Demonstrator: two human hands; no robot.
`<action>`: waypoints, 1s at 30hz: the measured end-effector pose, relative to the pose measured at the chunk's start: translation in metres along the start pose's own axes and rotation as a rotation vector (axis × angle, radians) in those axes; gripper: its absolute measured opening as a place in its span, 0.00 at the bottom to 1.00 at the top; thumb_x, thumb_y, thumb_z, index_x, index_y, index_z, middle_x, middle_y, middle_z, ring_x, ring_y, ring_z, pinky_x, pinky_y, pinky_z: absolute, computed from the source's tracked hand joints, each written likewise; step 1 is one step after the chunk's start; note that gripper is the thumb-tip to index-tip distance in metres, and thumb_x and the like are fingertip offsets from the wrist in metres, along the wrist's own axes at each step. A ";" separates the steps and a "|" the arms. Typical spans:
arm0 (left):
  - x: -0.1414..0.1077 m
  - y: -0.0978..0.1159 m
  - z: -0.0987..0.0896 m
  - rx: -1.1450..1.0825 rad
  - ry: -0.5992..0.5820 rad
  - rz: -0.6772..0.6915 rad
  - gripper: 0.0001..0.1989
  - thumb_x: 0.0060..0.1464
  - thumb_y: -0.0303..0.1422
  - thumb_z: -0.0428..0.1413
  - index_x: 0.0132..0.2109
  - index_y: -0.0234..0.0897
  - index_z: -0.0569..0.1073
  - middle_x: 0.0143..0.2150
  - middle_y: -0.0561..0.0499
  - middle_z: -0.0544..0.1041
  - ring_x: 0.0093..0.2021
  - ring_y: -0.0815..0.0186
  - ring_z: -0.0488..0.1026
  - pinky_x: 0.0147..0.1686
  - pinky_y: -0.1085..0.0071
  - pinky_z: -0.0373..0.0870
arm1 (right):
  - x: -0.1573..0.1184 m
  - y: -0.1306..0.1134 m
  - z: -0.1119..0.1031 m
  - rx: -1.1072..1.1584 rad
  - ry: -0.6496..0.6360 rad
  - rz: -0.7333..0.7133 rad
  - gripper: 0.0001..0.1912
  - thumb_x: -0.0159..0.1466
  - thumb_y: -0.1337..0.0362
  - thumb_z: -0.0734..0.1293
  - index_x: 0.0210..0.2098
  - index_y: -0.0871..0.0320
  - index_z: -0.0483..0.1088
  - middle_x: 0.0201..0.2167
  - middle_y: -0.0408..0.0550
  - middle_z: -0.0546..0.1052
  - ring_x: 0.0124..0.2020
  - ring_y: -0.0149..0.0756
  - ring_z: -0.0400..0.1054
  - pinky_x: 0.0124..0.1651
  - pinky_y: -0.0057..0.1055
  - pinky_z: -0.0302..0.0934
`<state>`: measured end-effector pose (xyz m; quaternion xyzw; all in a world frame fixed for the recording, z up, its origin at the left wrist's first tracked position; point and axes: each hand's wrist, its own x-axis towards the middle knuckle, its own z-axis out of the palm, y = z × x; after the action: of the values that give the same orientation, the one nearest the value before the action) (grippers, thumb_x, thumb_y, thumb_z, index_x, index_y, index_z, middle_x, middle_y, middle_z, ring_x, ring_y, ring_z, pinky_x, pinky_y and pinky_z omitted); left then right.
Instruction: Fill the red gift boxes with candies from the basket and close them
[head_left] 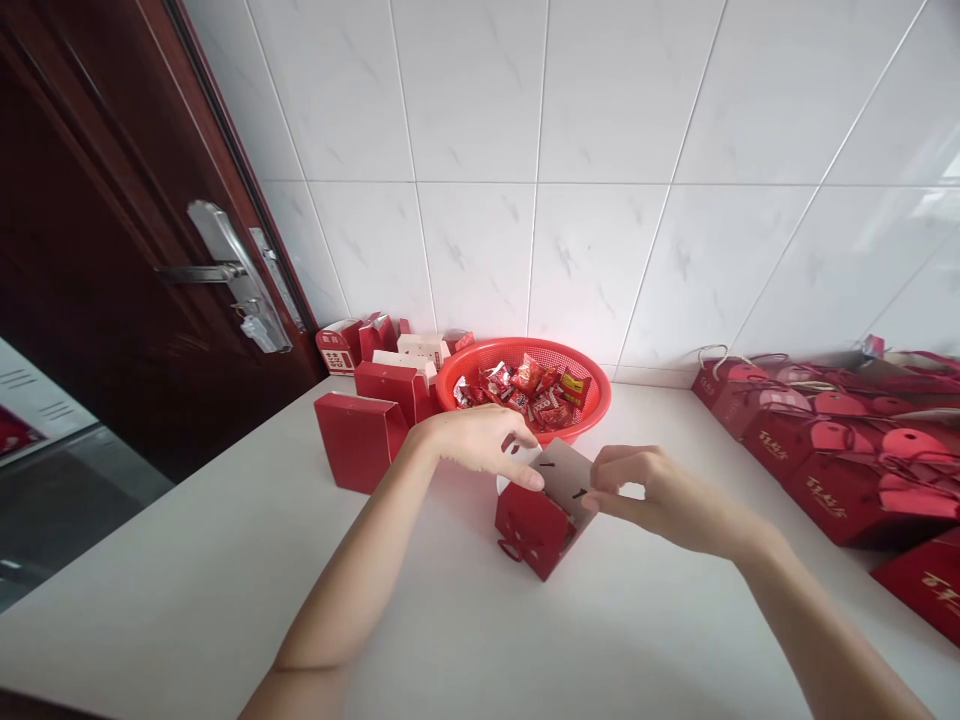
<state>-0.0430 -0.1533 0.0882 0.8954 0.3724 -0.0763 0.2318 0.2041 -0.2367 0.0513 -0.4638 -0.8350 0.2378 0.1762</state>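
A small red gift box stands on the white table in front of me, its top raised and its pale grey inner flap showing. The flap has dark slits in it. My left hand is bent over the box's left upper side, thumb at the rim and the other fingers partly hidden behind the lid. On the right, my right hand pinches the edge of the grey flap between thumb and fingers. Just behind the box sits a red plastic basket with wrapped candies in it.
Red boxes and paler ones stand at the left against the tiled wall. Several red gift boxes with cord handles line the right side of the table. A dark wooden door with a metal handle is at the left.
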 end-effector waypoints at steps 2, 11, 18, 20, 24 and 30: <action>0.000 0.000 0.000 -0.012 -0.014 -0.007 0.34 0.50 0.55 0.62 0.58 0.40 0.76 0.52 0.49 0.78 0.47 0.59 0.74 0.40 0.71 0.66 | -0.002 0.003 0.008 -0.001 0.127 0.042 0.20 0.68 0.55 0.67 0.22 0.55 0.67 0.32 0.46 0.72 0.29 0.33 0.65 0.33 0.32 0.60; -0.001 0.015 0.010 0.074 0.025 -0.141 0.27 0.46 0.41 0.64 0.54 0.43 0.73 0.52 0.48 0.75 0.53 0.56 0.71 0.36 0.71 0.66 | 0.002 0.001 0.021 0.034 0.165 -0.043 0.14 0.69 0.60 0.62 0.27 0.54 0.63 0.31 0.44 0.73 0.31 0.34 0.64 0.36 0.33 0.60; 0.008 0.022 0.021 0.079 0.001 -0.126 0.28 0.47 0.33 0.61 0.56 0.45 0.63 0.44 0.51 0.74 0.40 0.59 0.74 0.26 0.71 0.62 | 0.007 0.001 0.028 0.104 0.092 -0.042 0.15 0.71 0.55 0.59 0.30 0.53 0.59 0.27 0.40 0.70 0.25 0.31 0.57 0.30 0.31 0.55; 0.010 0.024 0.023 0.075 -0.013 -0.113 0.29 0.47 0.32 0.60 0.56 0.45 0.62 0.42 0.51 0.74 0.38 0.60 0.74 0.25 0.70 0.62 | 0.007 0.003 0.027 0.119 0.075 -0.040 0.14 0.71 0.53 0.60 0.32 0.53 0.59 0.28 0.41 0.72 0.25 0.30 0.58 0.31 0.31 0.57; 0.013 0.027 0.024 0.081 -0.037 -0.116 0.26 0.46 0.38 0.62 0.52 0.42 0.66 0.42 0.50 0.75 0.39 0.57 0.74 0.25 0.69 0.61 | 0.007 0.007 0.023 0.148 0.030 -0.074 0.09 0.69 0.56 0.65 0.36 0.54 0.65 0.35 0.43 0.77 0.32 0.33 0.67 0.37 0.34 0.63; 0.009 0.026 0.022 0.088 -0.081 -0.068 0.13 0.50 0.44 0.59 0.39 0.41 0.74 0.41 0.47 0.75 0.44 0.54 0.74 0.29 0.68 0.63 | 0.010 0.015 0.028 0.117 0.043 -0.103 0.07 0.65 0.67 0.66 0.42 0.53 0.73 0.42 0.46 0.78 0.42 0.38 0.71 0.46 0.36 0.66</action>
<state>-0.0173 -0.1744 0.0753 0.8878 0.3892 -0.1368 0.2043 0.1950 -0.2274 0.0202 -0.4143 -0.8384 0.2669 0.2328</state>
